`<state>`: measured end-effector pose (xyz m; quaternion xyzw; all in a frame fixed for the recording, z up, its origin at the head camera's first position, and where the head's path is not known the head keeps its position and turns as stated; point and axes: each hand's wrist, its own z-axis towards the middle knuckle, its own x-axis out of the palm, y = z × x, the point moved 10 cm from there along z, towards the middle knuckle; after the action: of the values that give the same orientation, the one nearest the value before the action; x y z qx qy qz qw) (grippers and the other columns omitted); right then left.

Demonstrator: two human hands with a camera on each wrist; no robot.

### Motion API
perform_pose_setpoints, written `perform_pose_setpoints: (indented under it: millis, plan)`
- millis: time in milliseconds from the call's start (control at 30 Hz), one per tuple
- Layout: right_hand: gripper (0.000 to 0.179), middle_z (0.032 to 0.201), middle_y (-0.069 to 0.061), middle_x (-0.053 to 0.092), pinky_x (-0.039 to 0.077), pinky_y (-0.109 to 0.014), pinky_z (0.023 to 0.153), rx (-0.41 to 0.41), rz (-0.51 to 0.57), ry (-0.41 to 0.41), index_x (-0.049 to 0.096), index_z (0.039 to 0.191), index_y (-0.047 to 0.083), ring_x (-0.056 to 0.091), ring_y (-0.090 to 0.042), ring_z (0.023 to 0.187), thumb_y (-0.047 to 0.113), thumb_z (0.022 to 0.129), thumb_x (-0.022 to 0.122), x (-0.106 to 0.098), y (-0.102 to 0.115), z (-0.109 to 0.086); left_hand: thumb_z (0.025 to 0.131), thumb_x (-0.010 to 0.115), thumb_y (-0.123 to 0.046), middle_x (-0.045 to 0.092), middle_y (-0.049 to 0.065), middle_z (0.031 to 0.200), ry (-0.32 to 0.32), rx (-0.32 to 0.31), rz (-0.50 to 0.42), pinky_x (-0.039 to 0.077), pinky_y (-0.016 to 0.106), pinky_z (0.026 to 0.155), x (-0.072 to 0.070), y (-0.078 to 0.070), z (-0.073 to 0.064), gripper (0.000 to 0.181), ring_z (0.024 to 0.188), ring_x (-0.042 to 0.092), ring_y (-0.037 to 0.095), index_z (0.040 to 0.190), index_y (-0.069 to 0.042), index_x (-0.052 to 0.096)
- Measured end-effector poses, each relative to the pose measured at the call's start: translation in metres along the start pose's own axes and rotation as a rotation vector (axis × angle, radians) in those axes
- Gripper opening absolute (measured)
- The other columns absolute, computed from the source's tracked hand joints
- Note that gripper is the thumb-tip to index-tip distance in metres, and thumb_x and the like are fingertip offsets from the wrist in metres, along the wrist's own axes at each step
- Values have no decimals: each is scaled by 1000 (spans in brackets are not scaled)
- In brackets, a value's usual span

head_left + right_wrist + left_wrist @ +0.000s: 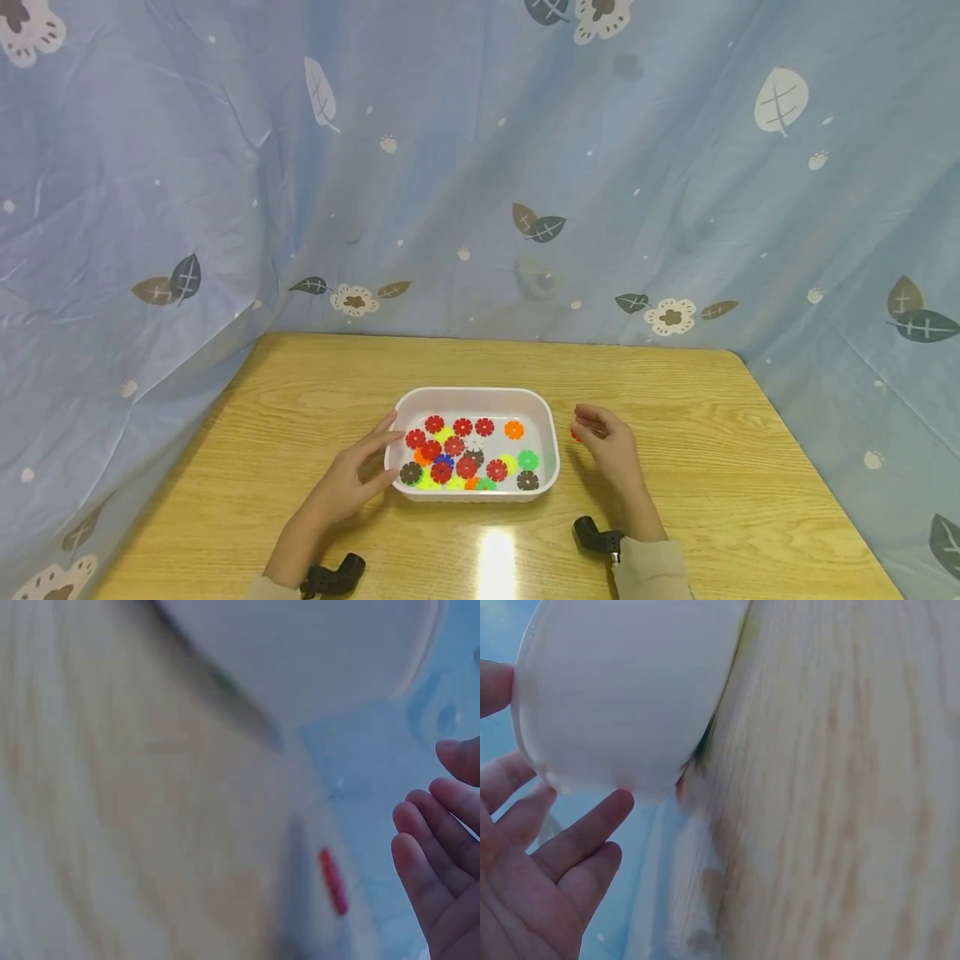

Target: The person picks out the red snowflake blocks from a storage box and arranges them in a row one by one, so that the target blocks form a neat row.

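A white plastic tub [480, 495] holds several flat, notched snowflake discs in red, yellow, orange, green, blue, white and dark brown. At its left end, my left hand [341, 483] rests its thumb and fingers against the rim, fingers spread and mostly straight. In the left wrist view, fingertips [619, 802] touch the tub's outer wall [622, 697]. My right hand [611, 450] hovers just right of the tub, fingers loosely bent. A red snowflake disc [575, 434] shows beside its fingertips. The right wrist view has this red disc [334, 881] edge-on and apart from the fingers [412, 862].
The tub stands on a wood-grain table [337, 375], which reflects a bright light patch near the front edge. A pale blue leaf-patterned cloth [450, 167] hangs behind and along both sides. Black wrist mounts [597, 536] stick out from both wrists.
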<state>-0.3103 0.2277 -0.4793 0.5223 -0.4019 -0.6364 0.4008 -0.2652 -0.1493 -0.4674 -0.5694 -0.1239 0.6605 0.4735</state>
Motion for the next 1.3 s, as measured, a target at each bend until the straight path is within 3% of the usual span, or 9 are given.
perform_pose_setpoints:
  millis: [200, 333, 500, 633, 767, 933, 1167, 1300]
  plan:
    - [35, 121, -25, 61, 48, -11, 88, -74, 124, 84, 58, 120, -7, 60, -36, 112, 4, 88, 65, 21, 43, -11, 87, 69, -17, 32, 2, 154, 0, -11, -7, 28, 20, 108, 2, 2, -1, 47, 138, 34, 30, 132, -12, 55]
    - [34, 122, -30, 58, 50, -14, 89, -143, 212, 186, 57, 119, -10, 61, -31, 111, 4, 88, 64, 44, 67, -18, 86, 69, -19, 32, 1, 154, -5, -15, 20, 30, 27, 110, 0, 2, 1, 47, 138, 35, 31, 131, -14, 56]
    - [35, 121, -29, 58, 52, -17, 90, -210, 273, 268, 56, 119, -10, 62, -17, 108, 1, 87, 65, 60, 77, -22, 86, 70, -18, 32, 2, 154, -4, -11, 19, 37, 42, 106, -1, 1, 1, 48, 137, 36, 31, 131, -13, 56]
    - [38, 124, -31, 54, 52, -22, 93, -214, 297, 337, 54, 122, -10, 60, -24, 112, 0, 87, 65, 71, 82, -26, 86, 69, -17, 32, 4, 154, -4, -5, 8, 38, 40, 107, -1, 0, 1, 47, 137, 36, 32, 131, -11, 56]
    - [43, 129, -26, 53, 48, -32, 101, -197, 255, 444, 52, 127, -5, 55, -33, 119, 4, 87, 65, 88, 85, -28, 87, 69, -18, 32, 4, 154, -2, -4, 3, 34, 35, 109, -1, 1, 1, 47, 138, 35, 31, 131, -12, 55]
    - [46, 131, -20, 54, 43, -40, 106, -225, 107, 567, 51, 131, -1, 52, -33, 123, 14, 90, 65, 109, 88, -24, 87, 69, -18, 32, 5, 154, -5, 6, 14, 33, 36, 109, -1, 2, 1, 48, 138, 35, 31, 132, -12, 55]
    - [34, 125, -20, 59, 46, -49, 101, -205, -43, 698, 57, 123, -2, 57, -33, 115, 4, 89, 62, 132, 79, -20, 86, 69, -16, 32, 5, 154, -5, 16, 10, 30, 31, 109, 0, 2, 1, 48, 138, 35, 32, 131, -11, 55]
    - [31, 119, -19, 62, 50, -47, 96, -169, -104, 749, 60, 117, -4, 59, -34, 110, -1, 87, 62, 141, 72, -22, 86, 69, -16, 32, 5, 154, -3, 15, 9, 33, 35, 109, 0, 1, 1, 48, 137, 35, 32, 132, -12, 55]
